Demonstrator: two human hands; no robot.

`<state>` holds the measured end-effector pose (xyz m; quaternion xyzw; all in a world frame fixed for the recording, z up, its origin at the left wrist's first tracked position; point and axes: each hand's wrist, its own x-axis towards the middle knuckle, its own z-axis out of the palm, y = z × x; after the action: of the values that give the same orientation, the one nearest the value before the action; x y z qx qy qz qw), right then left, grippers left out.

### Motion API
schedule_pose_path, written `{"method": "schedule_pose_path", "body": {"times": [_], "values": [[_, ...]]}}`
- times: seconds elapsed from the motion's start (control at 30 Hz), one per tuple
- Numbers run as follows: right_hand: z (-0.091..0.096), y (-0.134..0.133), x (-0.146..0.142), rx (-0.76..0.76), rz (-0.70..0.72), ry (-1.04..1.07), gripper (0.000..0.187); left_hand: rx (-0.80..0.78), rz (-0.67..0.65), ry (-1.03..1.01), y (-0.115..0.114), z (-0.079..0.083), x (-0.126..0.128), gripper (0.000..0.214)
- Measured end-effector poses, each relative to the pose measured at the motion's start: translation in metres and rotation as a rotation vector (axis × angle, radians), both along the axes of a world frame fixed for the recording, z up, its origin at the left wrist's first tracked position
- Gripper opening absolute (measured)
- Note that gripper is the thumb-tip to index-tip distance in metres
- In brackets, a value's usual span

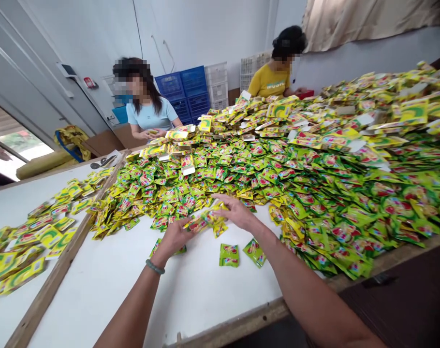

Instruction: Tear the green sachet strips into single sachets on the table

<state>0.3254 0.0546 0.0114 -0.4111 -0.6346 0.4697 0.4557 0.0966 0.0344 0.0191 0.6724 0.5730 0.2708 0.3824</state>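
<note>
My left hand (175, 238), with a green bead bracelet at the wrist, is closed round the end of a small yellow-and-red carton (196, 224). My right hand (236, 211) bends its fingers over yellow sachets (218, 217) right beside the carton; motion blurs them, and I cannot tell whether they enter it. Below the hands, a green sachet (229, 255) and a second green sachet (255, 252) lie flat on the white tabletop (201, 299). Another green sachet (156, 247) is partly hidden behind my left wrist.
A large heap of green sachets (336, 212) covers the table's middle and right. Yellow cartons (350, 130) are piled on top. Left of a wooden divider (66, 256) lie more yellow cartons (20, 266). Two co-workers sit across the table, before blue crates (182, 89).
</note>
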Motion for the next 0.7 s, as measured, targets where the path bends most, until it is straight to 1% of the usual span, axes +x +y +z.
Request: {"method": "schedule_pose_path", "body": {"times": [0.03, 0.07, 0.1, 0.17, 0.2, 0.27, 0.33, 0.43, 0.5, 0.57, 0.63, 0.7], "values": [[-0.001, -0.002, -0.003, 0.009, 0.063, -0.046, 0.032, -0.052, -0.018, -0.067, -0.004, 0.004, -0.004, 0.031], [-0.003, -0.004, -0.007, -0.015, 0.116, -0.075, 0.03, -0.106, -0.026, -0.133, -0.007, 0.007, -0.007, 0.035], [-0.006, -0.006, -0.012, -0.074, 0.16, -0.08, 0.029, -0.155, -0.016, -0.214, -0.01, 0.009, -0.01, 0.039], [-0.013, -0.008, -0.022, -0.241, 0.218, -0.017, 0.032, -0.196, 0.108, -0.45, -0.015, 0.008, -0.012, 0.044], [-0.016, -0.009, -0.027, -0.314, 0.22, 0.04, 0.034, -0.182, 0.19, -0.573, -0.018, 0.006, -0.012, 0.044], [-0.022, -0.011, -0.038, -0.397, 0.189, 0.158, 0.038, -0.133, 0.311, -0.768, -0.023, -0.002, -0.008, 0.041], [-0.026, -0.013, -0.048, -0.424, 0.179, 0.215, 0.04, -0.129, 0.349, -0.861, -0.027, -0.012, -0.004, 0.04], [-0.03, -0.017, -0.056, -0.413, 0.24, 0.158, 0.039, -0.138, 0.382, -0.862, -0.03, -0.025, -0.002, 0.042], [-0.029, -0.016, -0.054, -0.368, 0.228, 0.115, 0.036, -0.113, 0.413, -0.782, -0.03, -0.03, -0.006, 0.044], [-0.025, -0.011, -0.049, -0.297, 0.121, 0.148, 0.035, -0.106, 0.364, -0.654, -0.03, -0.03, -0.01, 0.044], [-0.021, -0.006, -0.042, -0.207, -0.03, 0.197, 0.035, -0.115, 0.255, -0.527, -0.031, -0.028, -0.012, 0.042], [-0.018, -0.001, -0.037, -0.107, -0.147, 0.142, 0.033, -0.127, 0.155, -0.455, -0.033, -0.026, -0.011, 0.038]]}}
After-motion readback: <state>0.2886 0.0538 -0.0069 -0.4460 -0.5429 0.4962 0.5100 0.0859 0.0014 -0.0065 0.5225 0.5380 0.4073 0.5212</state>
